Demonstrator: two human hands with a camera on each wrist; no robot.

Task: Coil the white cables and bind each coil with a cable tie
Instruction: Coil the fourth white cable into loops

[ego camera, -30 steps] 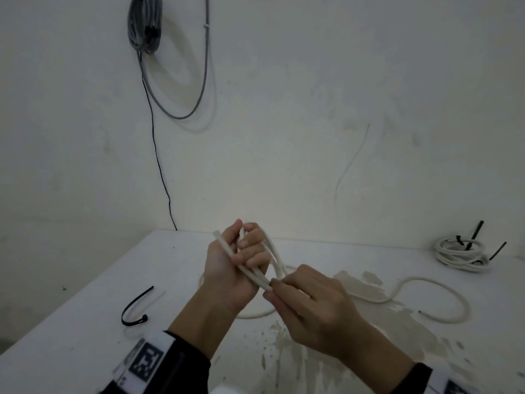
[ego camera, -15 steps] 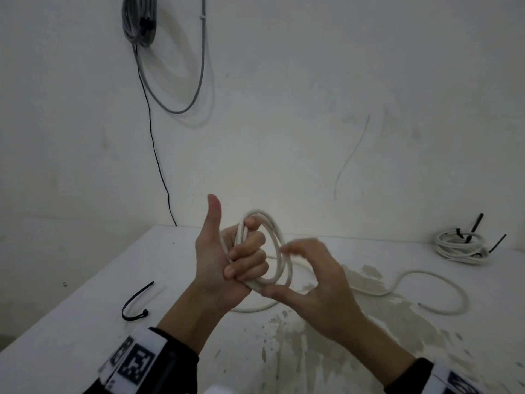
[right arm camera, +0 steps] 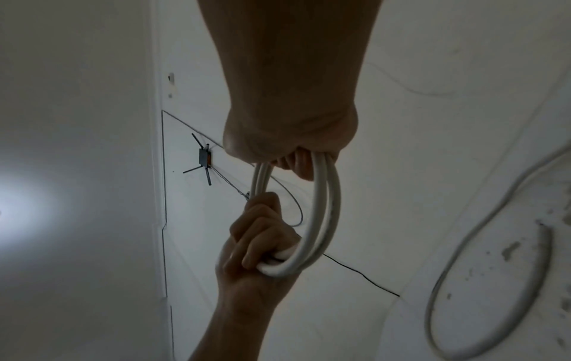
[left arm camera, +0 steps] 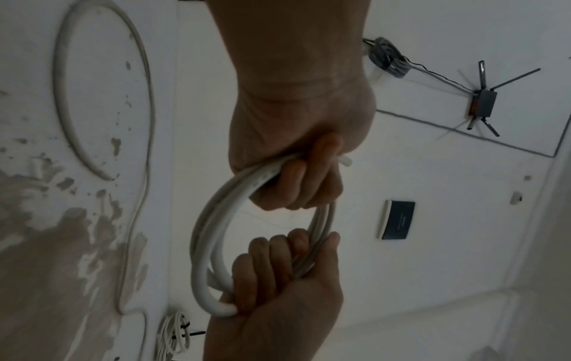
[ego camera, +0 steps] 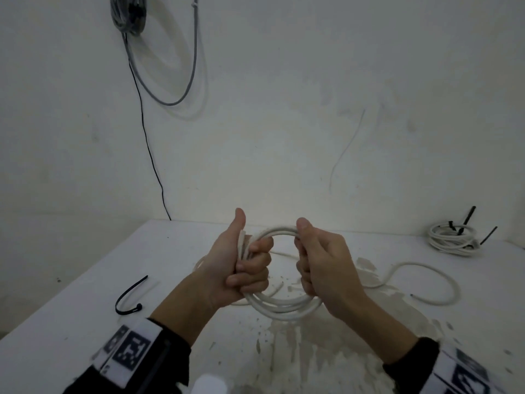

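Our left hand (ego camera: 240, 268) curls its fingers tight round one side of the round coil of white plastic cable (ego camera: 281, 307), thumb up, and our right hand (ego camera: 321, 265) closes round the opposite side, the coil raised above the stained white table (ego camera: 71, 322). The cable's loose tail (ego camera: 426, 282) trails over the tabletop to our right. A black plastic cable tie (ego camera: 127, 297) lies unused at our left; a finished white coil bound with black ties (ego camera: 451, 237) sits far right.

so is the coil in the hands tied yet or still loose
Loose: the coil shows no tie, held only by the left hand and right hand. The black cable tie lies on the table.
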